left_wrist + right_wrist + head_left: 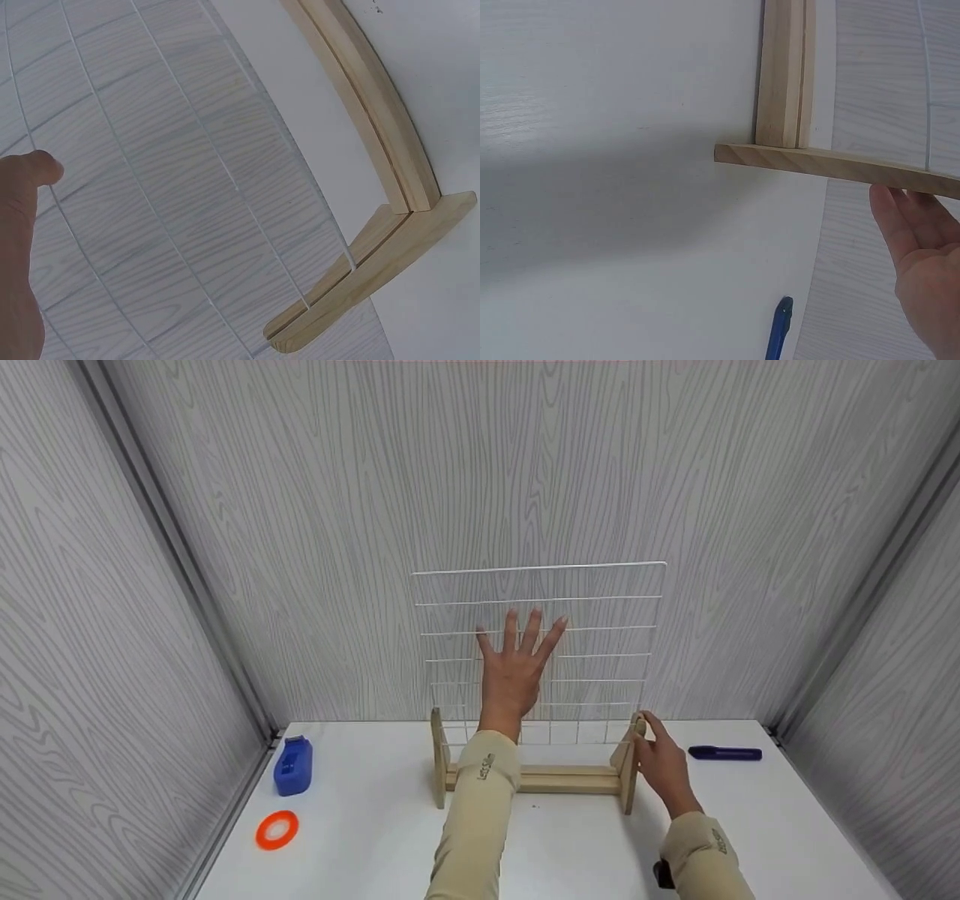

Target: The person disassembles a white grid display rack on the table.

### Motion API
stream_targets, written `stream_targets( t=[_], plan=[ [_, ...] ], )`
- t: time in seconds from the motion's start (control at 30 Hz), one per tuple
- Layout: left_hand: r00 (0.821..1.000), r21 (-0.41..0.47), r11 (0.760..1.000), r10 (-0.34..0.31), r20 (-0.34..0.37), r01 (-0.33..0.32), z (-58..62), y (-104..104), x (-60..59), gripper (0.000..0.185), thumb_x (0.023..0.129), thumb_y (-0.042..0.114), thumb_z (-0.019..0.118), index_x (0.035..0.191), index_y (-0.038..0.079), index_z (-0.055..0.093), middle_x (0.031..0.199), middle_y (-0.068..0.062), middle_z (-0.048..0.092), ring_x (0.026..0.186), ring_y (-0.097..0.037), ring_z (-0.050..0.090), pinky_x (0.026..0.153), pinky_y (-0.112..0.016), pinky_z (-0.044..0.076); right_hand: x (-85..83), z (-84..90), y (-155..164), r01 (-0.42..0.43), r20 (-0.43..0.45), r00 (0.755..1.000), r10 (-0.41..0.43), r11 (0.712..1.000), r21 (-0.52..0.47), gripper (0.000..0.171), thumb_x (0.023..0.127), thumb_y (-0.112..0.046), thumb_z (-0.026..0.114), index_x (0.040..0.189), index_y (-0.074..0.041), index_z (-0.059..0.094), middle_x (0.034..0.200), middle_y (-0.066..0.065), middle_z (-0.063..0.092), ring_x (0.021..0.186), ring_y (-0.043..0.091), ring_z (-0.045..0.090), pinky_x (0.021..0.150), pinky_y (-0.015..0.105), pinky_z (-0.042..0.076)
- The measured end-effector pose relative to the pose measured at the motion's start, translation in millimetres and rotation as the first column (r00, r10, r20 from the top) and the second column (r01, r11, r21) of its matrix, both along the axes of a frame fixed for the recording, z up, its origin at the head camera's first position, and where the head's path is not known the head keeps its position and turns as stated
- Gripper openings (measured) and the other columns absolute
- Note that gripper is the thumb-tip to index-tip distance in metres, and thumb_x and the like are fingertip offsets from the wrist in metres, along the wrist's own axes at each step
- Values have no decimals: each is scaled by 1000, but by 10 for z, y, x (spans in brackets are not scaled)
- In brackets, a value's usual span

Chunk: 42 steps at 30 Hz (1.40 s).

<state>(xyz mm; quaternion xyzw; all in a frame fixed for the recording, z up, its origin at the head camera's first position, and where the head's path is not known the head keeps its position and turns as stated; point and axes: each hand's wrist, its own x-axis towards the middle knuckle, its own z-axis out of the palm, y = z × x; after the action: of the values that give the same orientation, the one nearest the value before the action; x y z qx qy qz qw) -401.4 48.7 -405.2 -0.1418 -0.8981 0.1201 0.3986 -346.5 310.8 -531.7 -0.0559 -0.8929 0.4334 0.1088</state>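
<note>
A white wire grid [540, 568] stands upright in a light wooden stand [570, 784]. My left hand [514, 679] rests on the grid with its fingers spread; in the left wrist view its thumb [46, 166] lies against a wire. That view also shows the grid's edge wires meeting the slot of a wooden side piece [375, 266]. My right hand [664, 761] touches the upper part of the right side piece [628, 784]. Seen from the right wrist, fingertips [881, 199] press its outer face. The left forearm hides part of the crossbar.
At the left of the white table [360, 810] are a blue tape dispenser [293, 769] and an orange ring [260, 837]. A dark blue utility knife [725, 753] lies at the back right. A patterned back wall [337, 547] rises behind the grid, with side walls left and right.
</note>
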Motion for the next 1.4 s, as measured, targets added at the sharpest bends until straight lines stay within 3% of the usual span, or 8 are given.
stream_targets(
  t=[0.17,0.5,0.73,1.17,1.4],
  plan=[
    [1000,-2,1000,8,22,-8,43,-14,10,102,90,43,73,161,42,0,169,1,20,154,-30,27,110,-72,37,2,-5,14,-1,19,1000,1,1000,-6,54,109,-25,42,161,-14,27,134,30,62,117,40,67,89,46,61],
    [997,-16,1000,13,70,-12,238,9,29,92,97,37,66,161,43,1,170,2,17,156,-30,24,111,-69,37,8,-19,4,-14,-11,1000,14,1000,1,54,109,-24,44,160,-14,29,133,30,63,116,41,67,87,46,61],
    [997,-8,1000,10,83,-9,289,7,36,95,95,38,68,161,43,0,170,1,16,156,-31,21,112,-70,35,20,-11,-9,-13,-8,1000,13,1000,9,53,109,-24,44,159,-14,29,134,31,61,117,42,67,88,48,61],
    [998,-20,1000,-14,69,15,408,30,42,94,97,41,65,161,44,-4,171,2,14,157,-32,18,114,-71,31,23,19,-6,-5,-17,1000,6,1000,29,52,109,-22,43,159,-10,31,131,31,64,112,41,69,85,47,62],
    [1000,-30,999,-16,13,16,453,34,32,90,97,41,64,161,45,2,170,0,17,155,-33,22,112,-70,34,36,21,-9,-6,-12,1000,7,1000,30,55,109,-26,44,160,-12,29,133,30,63,113,41,69,86,46,61]
  ],
)
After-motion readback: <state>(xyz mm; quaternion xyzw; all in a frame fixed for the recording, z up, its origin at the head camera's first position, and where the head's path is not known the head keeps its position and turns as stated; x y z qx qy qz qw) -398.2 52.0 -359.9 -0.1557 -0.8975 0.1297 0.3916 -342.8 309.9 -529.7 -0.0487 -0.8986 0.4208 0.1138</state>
